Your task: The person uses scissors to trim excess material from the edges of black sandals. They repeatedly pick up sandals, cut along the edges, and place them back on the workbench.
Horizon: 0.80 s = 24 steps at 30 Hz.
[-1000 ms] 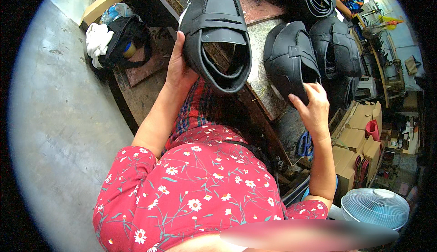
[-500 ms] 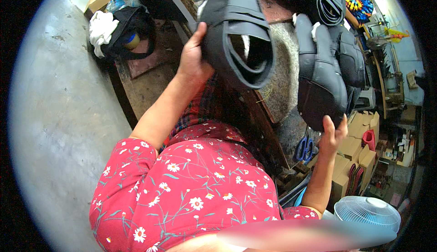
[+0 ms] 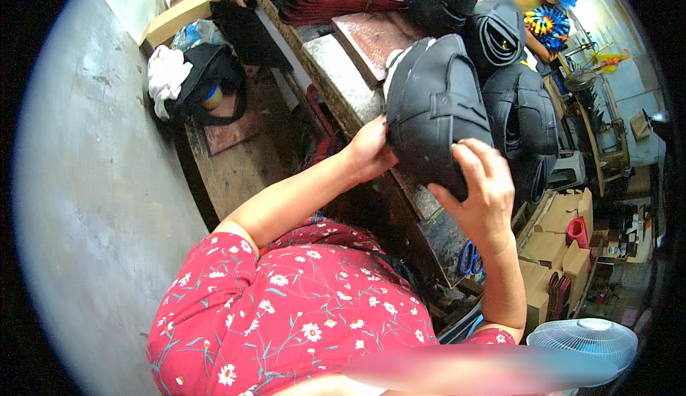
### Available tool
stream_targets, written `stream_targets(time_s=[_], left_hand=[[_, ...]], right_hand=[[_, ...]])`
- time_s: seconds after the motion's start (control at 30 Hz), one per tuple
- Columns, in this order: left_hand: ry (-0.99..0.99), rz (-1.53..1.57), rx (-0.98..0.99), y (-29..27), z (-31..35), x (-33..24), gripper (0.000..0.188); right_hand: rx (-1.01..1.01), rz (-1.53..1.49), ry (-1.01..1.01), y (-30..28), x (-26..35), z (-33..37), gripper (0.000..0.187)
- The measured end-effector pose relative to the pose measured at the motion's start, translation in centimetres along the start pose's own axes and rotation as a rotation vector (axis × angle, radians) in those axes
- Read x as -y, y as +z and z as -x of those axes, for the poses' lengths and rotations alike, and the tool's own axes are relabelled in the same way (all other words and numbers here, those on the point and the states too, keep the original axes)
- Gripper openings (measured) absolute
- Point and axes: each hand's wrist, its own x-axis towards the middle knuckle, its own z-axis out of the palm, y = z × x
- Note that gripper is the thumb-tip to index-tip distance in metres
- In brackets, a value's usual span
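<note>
Several black leather shoe uppers with strap details, nested into a thick stack [image 3: 432, 121], are raised in front of me, a little above the workbench. My left hand [image 3: 371, 151] grips the stack along its left edge, its fingertips hidden behind the leather. At the lower right end my right hand [image 3: 482, 185] has its fingers bent over the strap side and its thumb at the bottom edge. Just to the right, another stack of black uppers [image 3: 525, 106] stands close by. White lining shows at the held stack's upper left edge.
Blue-handled scissors [image 3: 470, 258] lie on the bench's near end. A reddish slab [image 3: 371, 42] and dark red sheets [image 3: 336, 6] sit farther back. A black bag with white cloth [image 3: 169, 74] is at left. Cardboard boxes [image 3: 554, 242] and a fan [image 3: 586, 346] stand right. Another person [image 3: 547, 31] is beyond.
My left hand has brought its uppers down and to the right, turning them. My right hand has left the stack on the right and now grips the same uppers as the left.
</note>
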Motion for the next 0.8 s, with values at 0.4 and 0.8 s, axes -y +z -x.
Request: stream_targets(time_s=[0.4,0.8], left_hand=[[1.215,-2.164,0.428,8.7,-0.5,-7.9,0.054],[0.765,-1.788,0.54,1.1,-14.0,-2.3,0.033]], right_hand=[[0.201,-0.039,0.068,2.2,-2.3,1.1,0.054],[0.23,-0.102,0.152,3.7,-5.0,1.5,0.076]])
